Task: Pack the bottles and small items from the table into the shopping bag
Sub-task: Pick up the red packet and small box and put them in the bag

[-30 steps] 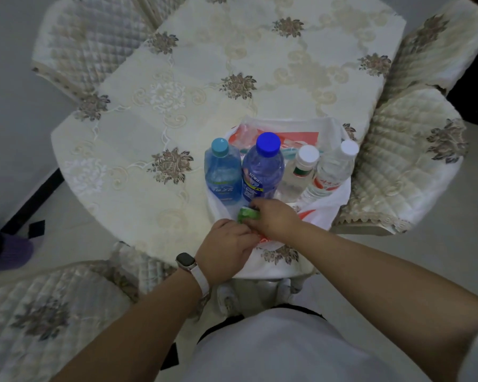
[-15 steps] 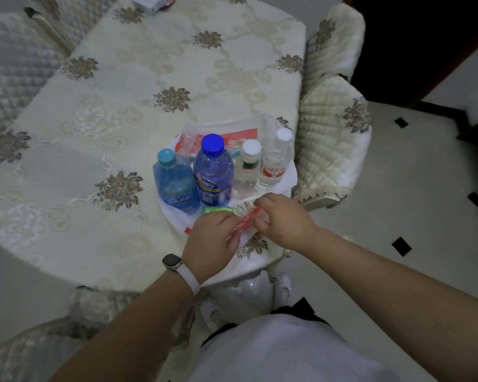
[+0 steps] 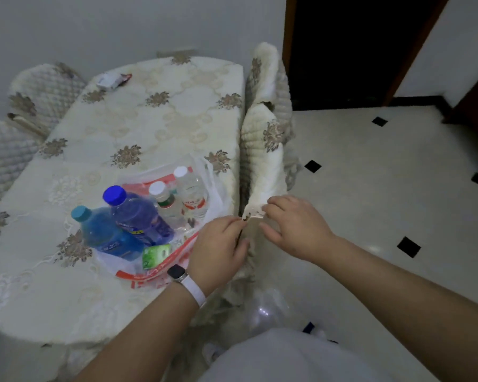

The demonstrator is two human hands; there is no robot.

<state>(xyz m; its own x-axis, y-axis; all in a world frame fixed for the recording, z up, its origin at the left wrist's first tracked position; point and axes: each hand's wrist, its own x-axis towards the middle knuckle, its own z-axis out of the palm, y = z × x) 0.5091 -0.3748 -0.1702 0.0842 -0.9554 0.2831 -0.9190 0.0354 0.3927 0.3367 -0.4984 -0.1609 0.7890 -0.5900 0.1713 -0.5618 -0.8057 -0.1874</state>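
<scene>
Both grips loose, holding nothing, over embroidered table [image 3: 155, 119] edge beside tiled floor [image 3: 370, 175].

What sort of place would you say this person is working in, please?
Most likely a home dining room: a table under an embroidered floral tablecloth, chairs with matching quilted covers around it, and a tiled floor leading to a dark doorway.

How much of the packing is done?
Four bottles and a green packet sit on the flat shopping bag, not packed yet. The left hand and right hand hold nothing from the bag. A small packet waits across the table.
</scene>
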